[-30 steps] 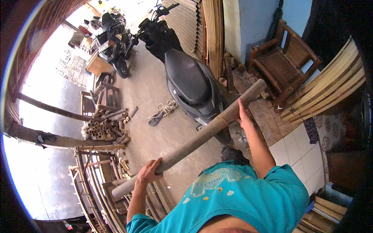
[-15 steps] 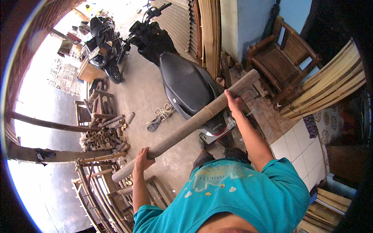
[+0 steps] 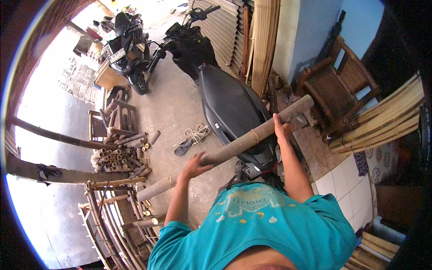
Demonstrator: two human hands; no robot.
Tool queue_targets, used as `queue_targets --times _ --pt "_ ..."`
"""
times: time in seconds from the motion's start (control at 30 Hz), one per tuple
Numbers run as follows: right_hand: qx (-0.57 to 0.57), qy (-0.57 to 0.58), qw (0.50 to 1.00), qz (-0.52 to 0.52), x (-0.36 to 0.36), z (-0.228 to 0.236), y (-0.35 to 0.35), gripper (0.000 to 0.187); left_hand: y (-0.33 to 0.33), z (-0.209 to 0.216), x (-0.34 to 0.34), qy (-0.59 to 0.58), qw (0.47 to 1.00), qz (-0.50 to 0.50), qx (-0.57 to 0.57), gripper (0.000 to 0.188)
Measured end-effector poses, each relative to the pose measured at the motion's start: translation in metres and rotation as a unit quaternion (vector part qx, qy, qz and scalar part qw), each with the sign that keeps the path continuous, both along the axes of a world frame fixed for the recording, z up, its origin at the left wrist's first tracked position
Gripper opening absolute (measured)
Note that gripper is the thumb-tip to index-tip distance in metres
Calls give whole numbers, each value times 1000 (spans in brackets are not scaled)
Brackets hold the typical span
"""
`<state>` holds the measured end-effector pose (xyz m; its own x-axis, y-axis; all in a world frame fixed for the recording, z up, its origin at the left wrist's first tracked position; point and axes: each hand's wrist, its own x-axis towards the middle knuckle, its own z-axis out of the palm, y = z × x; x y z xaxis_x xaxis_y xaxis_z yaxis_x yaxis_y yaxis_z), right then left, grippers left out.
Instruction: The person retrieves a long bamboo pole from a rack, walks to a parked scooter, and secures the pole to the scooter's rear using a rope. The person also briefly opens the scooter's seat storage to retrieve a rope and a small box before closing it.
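Observation:
A long, thick bamboo pole [image 3: 234, 147] slants across in front of me, its left end lower and nearer, its right end by the wicker chair. My right hand [image 3: 281, 128] is closed around the pole toward its right end, thumb up along its side. My left hand [image 3: 195, 166] lies against the left part of the pole, fingers stretched out and loosened, covering a stretch of it. Just beyond the pole stands a black motor scooter [image 3: 234, 105], its rear end partly hidden under the pole.
A second motorcycle [image 3: 128, 51] is parked farther back. Cut bamboo pieces [image 3: 110, 159] are stacked at left, above a bamboo frame [image 3: 96, 211]. A sandal [image 3: 183, 147] and string [image 3: 198, 133] lie on the floor. At right are a wicker chair [image 3: 337, 85] and bamboo strips [image 3: 382, 119].
My left hand has loosened from its wrap around the pole and its fingers now stretch out. The right hand keeps its hold. My view has shifted slightly, moving the surroundings right and down.

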<state>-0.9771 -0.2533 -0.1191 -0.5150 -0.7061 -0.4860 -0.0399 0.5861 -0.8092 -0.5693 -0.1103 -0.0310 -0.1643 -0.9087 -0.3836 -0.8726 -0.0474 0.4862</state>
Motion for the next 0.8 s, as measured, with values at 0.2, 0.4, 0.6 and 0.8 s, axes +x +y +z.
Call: queue_targets --times 0.2,0.4,0.6,0.8 --pt "-48 49 998 11 -13 12 4 101 -93 -20 -164 137 972 -170 -84 86" --pt "0 45 999 17 -9 20 14 114 -124 -16 -209 21 980 -194 -41 76" --pt "68 46 991 104 -29 -1 11 113 -129 -49 -213 20 981 -184 -66 68" --pt "20 15 999 28 -60 -41 36 115 -135 -50 -215 52 977 -197 -67 67"
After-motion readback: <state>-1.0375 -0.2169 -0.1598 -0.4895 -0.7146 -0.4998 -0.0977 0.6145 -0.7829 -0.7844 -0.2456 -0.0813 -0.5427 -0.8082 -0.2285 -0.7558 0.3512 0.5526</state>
